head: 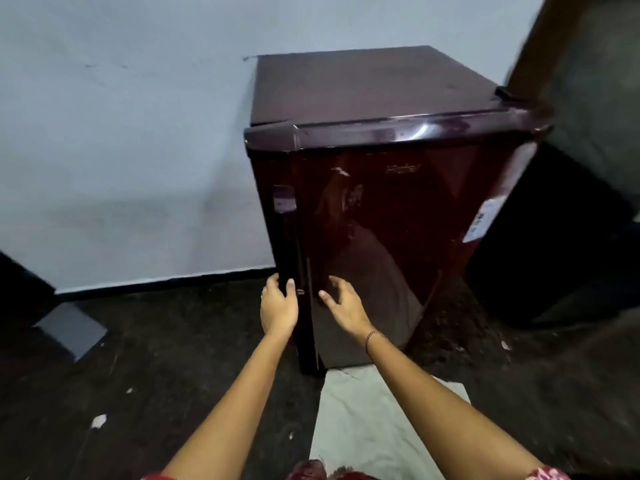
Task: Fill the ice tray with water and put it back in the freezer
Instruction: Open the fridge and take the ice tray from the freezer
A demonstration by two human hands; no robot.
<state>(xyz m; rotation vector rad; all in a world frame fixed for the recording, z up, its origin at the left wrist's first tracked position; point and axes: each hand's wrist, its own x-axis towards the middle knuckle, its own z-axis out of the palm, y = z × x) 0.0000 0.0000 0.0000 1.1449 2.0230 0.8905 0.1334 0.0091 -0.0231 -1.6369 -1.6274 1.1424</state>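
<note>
A dark floor (156, 358) is carrying a maroon fridge (381, 220) against the wall (121, 150). A pale cloth (363, 427) is lying before it, and a grey sheet (71, 329) is lying toward the left edge.

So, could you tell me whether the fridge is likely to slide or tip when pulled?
Probably neither: the fridge is squat and boxy, so likely heavy and hard to tip. Its glossy door may be slippery where the left hand grips its edge.
</note>
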